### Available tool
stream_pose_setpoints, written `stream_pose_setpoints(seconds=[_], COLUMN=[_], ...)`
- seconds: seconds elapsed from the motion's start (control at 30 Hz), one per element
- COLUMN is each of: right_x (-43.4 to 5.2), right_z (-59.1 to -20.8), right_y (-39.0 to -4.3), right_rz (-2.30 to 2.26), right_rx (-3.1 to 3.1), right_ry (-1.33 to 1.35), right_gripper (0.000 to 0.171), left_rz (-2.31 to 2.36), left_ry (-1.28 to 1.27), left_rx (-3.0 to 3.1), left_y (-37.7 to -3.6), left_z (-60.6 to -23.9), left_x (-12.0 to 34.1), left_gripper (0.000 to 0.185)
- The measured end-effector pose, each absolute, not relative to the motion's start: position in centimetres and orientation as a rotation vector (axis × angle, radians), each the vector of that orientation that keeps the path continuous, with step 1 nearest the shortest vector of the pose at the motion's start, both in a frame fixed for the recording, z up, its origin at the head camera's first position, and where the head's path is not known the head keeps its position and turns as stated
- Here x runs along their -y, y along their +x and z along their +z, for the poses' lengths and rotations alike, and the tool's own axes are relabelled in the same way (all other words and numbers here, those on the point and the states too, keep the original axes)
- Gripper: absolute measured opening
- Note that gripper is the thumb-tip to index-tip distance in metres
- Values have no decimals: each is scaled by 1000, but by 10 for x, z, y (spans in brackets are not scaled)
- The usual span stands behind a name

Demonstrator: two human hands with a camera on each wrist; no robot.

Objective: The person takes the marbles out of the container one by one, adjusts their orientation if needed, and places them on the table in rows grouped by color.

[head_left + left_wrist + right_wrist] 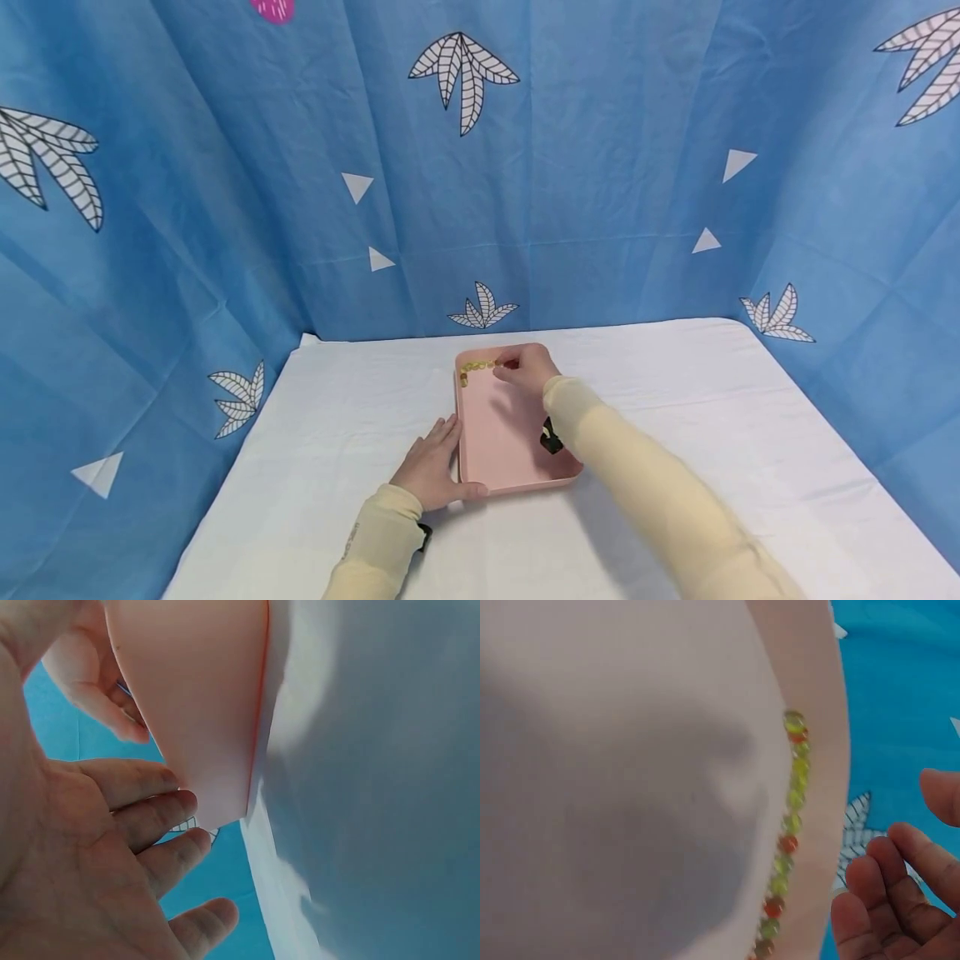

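- My right hand (527, 369) sits at the beads (477, 367), fingers loosely curled; I cannot tell whether its grip holds one.
- Left hand (432, 468), fingers straight, steadies the pink tray (498, 467) on the desk (337, 417).
- One bead row lines the far rim (most of the tray is still bare).

We see a shallow pink rectangular tray (495, 442) with rounded corners lying flat on the white-covered table, its long side running away from us. A row of small glassy beads (477, 367), yellow-green with a few orange-red ones, lies along the inside of its far rim.
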State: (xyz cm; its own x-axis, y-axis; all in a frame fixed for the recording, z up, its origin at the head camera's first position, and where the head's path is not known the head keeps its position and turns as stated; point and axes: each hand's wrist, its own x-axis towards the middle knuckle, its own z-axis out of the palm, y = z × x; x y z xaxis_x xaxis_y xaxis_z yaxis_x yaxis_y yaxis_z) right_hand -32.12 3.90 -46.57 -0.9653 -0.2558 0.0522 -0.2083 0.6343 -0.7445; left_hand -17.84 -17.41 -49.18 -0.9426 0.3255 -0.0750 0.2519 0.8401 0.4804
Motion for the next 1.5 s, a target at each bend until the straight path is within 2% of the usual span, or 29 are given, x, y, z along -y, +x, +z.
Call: stream_pose_setpoints(seconds=[0.43,0.8,1.17,1.5], right_x=[3,18,20,29], right_z=[-491,-501,-514,-512], right_y=[-330,-334,-342,-342], right_rz=[-1146,-1067,-1019,-977], right_rx=[-2748,-2732,-2790,-2751], right_ry=[-338,-327,-293,-220], right_gripper=[30,31,15,25], left_rz=[728,763,757,756], left_ry=[491,507,524,498], left_rx=[-2880,-2872,-2867,-2859], left_y=[-180,-181,-181,-179], left_z=[-490,-495,-492,-493], left_x=[177,177,174,174], left_gripper=[115,118,117,117])
